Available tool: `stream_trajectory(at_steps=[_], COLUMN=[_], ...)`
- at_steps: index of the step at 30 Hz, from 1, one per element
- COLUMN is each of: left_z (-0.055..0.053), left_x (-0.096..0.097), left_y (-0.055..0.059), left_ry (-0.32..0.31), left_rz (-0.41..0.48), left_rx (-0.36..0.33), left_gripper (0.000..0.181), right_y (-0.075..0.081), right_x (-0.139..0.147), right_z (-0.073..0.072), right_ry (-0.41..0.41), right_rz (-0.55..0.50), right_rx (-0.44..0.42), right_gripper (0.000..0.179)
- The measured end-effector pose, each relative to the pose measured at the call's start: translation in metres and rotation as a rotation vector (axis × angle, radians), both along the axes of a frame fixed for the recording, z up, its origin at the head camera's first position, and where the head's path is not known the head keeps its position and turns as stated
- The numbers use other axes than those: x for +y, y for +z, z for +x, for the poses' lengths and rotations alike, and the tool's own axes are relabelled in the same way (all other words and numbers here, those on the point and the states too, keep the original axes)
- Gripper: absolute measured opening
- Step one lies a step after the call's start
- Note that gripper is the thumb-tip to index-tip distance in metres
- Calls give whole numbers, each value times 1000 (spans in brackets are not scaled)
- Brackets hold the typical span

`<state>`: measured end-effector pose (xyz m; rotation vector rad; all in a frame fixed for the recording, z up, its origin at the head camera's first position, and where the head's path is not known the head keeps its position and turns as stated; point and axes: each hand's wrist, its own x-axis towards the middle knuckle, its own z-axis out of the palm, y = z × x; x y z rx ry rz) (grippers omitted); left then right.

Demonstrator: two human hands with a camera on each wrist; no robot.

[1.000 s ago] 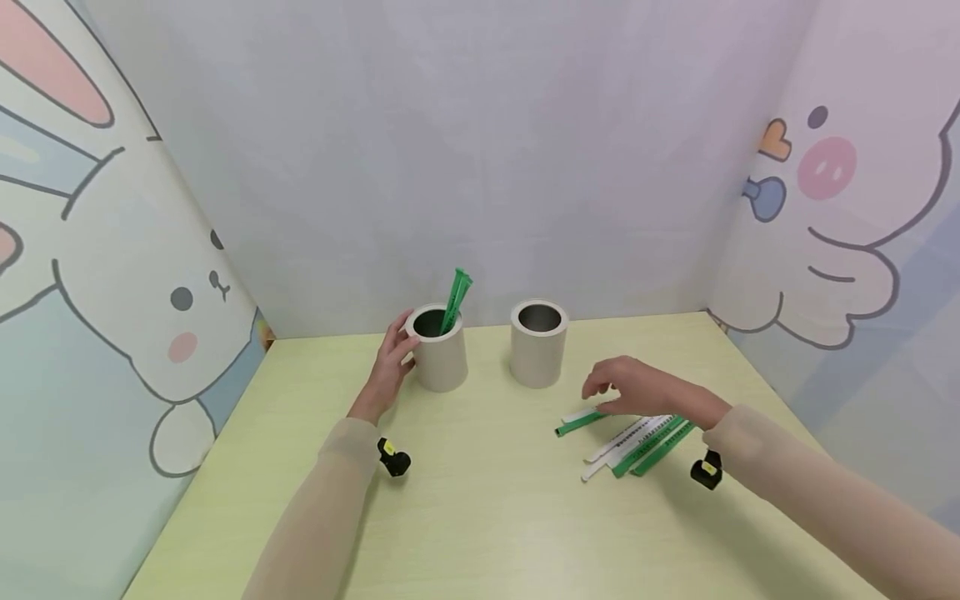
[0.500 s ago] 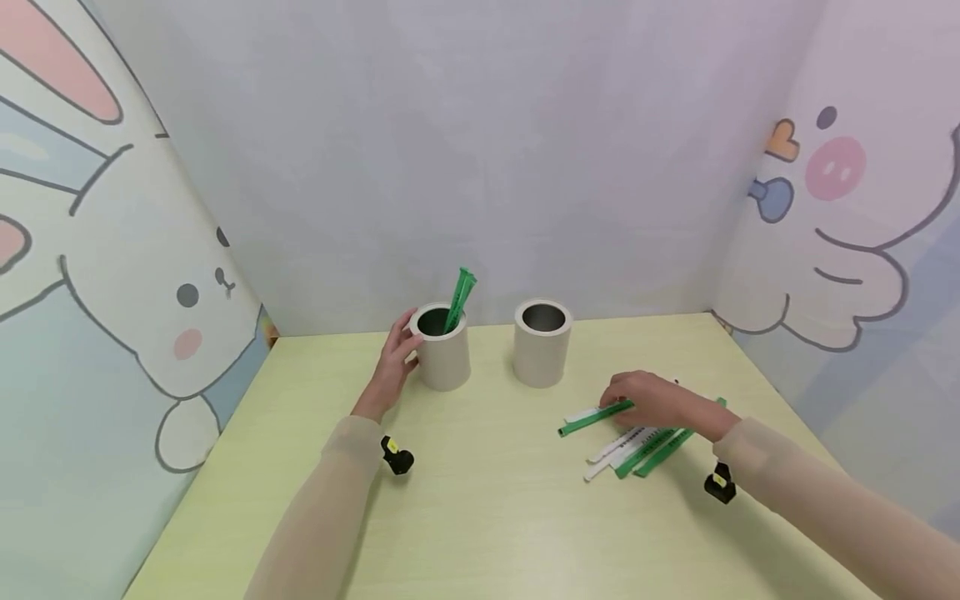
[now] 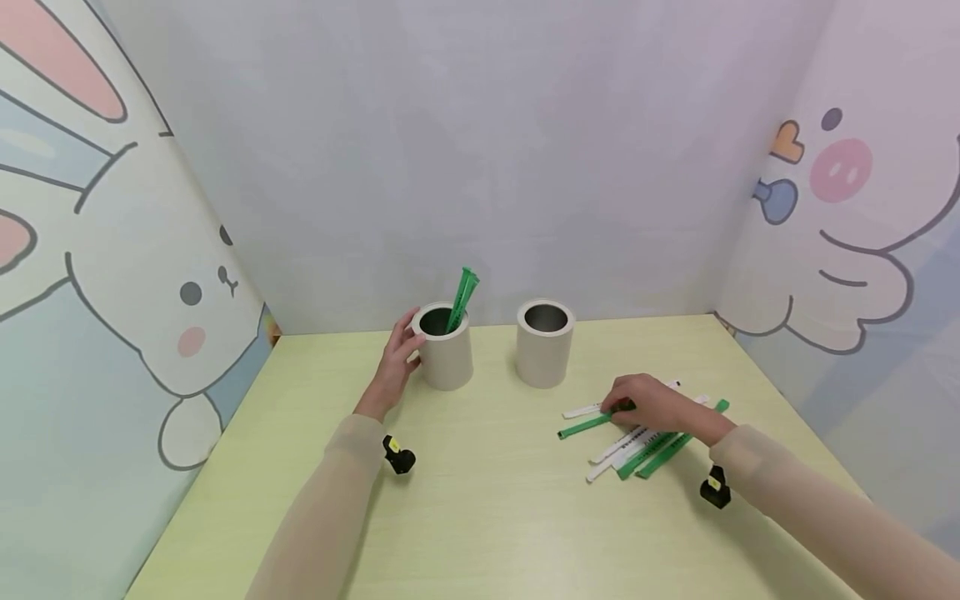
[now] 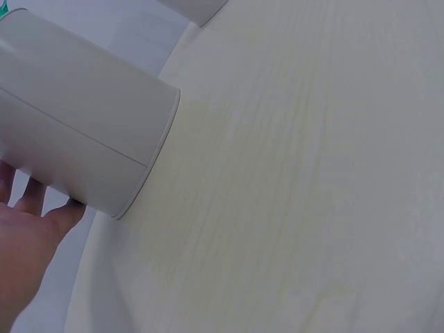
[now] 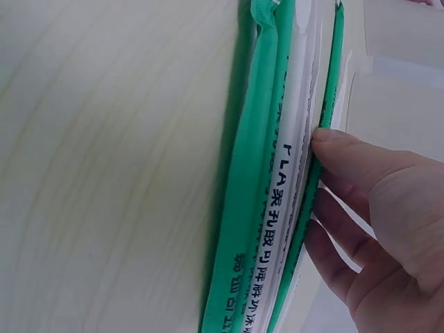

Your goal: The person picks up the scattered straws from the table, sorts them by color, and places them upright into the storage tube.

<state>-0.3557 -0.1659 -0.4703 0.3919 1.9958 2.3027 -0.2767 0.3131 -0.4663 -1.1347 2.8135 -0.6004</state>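
My left hand (image 3: 392,373) holds the side of a pale round cup (image 3: 448,367), thumb near the rim. Green paper-wrapped straws (image 3: 462,298) lean upright inside that cup. In the left wrist view, the fingertips (image 4: 68,214) touch the cup wall near its base. Over at the right, my right hand (image 3: 648,402) pinches a green wrapped straw (image 3: 582,427) between thumb and fingers; in the right wrist view the green straw (image 5: 297,232) lies along the fingertips. Beside it lie several white and green wrapped straws (image 5: 239,187), printed with dark characters.
A second pale cup (image 3: 543,358) stands right of the held one, its dark inside showing. A white straw (image 3: 581,412) lies behind the pinched one. The wooden table (image 3: 480,517) is backed by a plain curtain (image 3: 480,167) and flanked by cartoon-printed panels (image 3: 832,250).
My right hand has come down and to the right onto the straws, and its fingers have closed on a green one. The left hand stays on the cup. The whole view has shifted slightly.
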Motion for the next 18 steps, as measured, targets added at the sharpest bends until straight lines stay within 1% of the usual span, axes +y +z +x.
stream_trajectory(at_steps=[5, 8, 12, 18], left_z=[0, -1, -1, 0], left_x=[0, 0, 0, 1], left_y=[-2, -3, -4, -2], left_ry=[6, 10, 21, 23], left_rz=[-9, -10, -6, -7], left_rx=[18, 23, 19, 18], left_gripper=[60, 60, 60, 61], right_y=[-4, -5, -5, -4], right_x=[1, -1, -4, -7], right_z=[-2, -3, -3, -2], right_ry=[-14, -4, 5, -6], right_rz=[-13, -15, -11, 5], right_rx=[6, 27, 38, 59], right_gripper=[14, 12, 12, 12])
